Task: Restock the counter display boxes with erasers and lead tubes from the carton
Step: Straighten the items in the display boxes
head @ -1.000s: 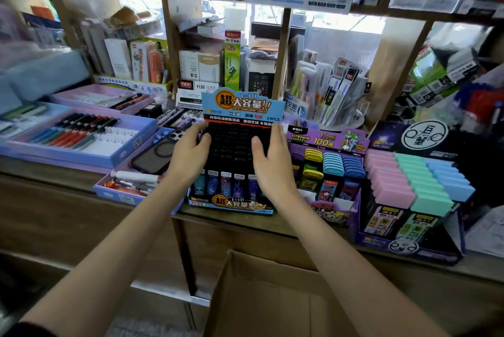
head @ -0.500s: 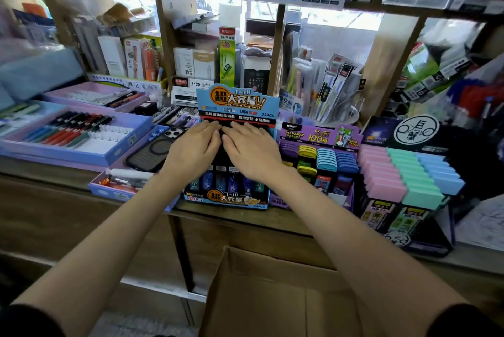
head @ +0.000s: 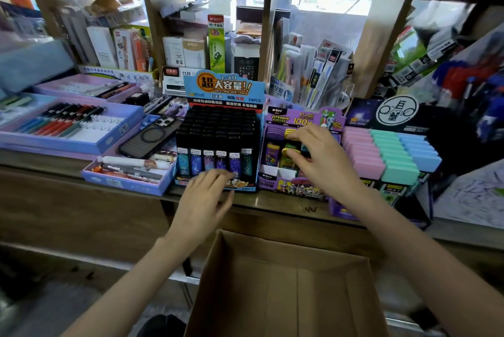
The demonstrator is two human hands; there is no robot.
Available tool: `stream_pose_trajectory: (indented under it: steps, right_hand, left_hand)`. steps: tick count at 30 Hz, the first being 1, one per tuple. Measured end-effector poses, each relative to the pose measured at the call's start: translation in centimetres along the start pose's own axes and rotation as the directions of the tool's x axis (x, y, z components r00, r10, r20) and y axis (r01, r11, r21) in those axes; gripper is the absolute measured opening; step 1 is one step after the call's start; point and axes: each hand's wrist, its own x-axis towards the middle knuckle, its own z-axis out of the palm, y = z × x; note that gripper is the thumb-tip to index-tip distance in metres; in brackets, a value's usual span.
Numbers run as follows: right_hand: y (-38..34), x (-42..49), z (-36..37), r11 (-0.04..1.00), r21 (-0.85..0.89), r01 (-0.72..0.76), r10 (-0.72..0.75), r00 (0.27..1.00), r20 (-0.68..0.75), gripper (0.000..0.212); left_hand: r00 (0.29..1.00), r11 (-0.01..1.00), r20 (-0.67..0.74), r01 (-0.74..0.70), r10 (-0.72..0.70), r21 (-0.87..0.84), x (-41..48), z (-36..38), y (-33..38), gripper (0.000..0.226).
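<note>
Roughly upright: lead tubes [head: 218, 132], long axis vertical.

Along the counter [head: 286, 204] the display boxes [head: 218, 134] stand side by side; the carton [head: 272, 295] gapes open.

Left on the bench [head: 272, 201], a lilac tray [head: 54, 143] of red and black pens [head: 60, 121]; a phone [head: 148, 138] (black case, camera side up) lies across the smaller tray [head: 122, 182] beside it.

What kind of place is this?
Most likely a stationery shop: a counter display box of lead tubes, a tray of pens and rows of pastel erasers.
</note>
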Motion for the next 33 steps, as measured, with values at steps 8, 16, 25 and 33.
stream_pose_trajectory:
  steps: [8,16,25,33]
  right_hand:
    - [0.8,1.8,0.3,0.999,-0.029,-0.022,0.023,0.999,0.033,0.022]
    - [0.9,2.9,0.5,0.994,-0.105,-0.010,0.003,0.998,-0.069,0.020]
    - [1.2,3.6,0.2,0.993,-0.040,-0.108,0.109,0.994,0.007,0.021]
    - [2.3,2.0,-6.6,0.988,0.138,-0.064,0.050,0.993,0.104,0.024]
  left_hand:
    - [0.981,0.982,-0.068,0.184,-0.181,0.036,1.1,1.5,1.0,0.013]
    - [0.978,0.978,0.026,0.207,-0.207,0.008,0.3,0.8,0.3,0.008]
    - [0.988,0.990,0.057,0.142,-0.143,0.020,0.6,-1.4,2.1,0.021]
    - [0.987,0.976,0.100,-0.102,0.123,-0.194,4.1,1.0,7.3,0.028]
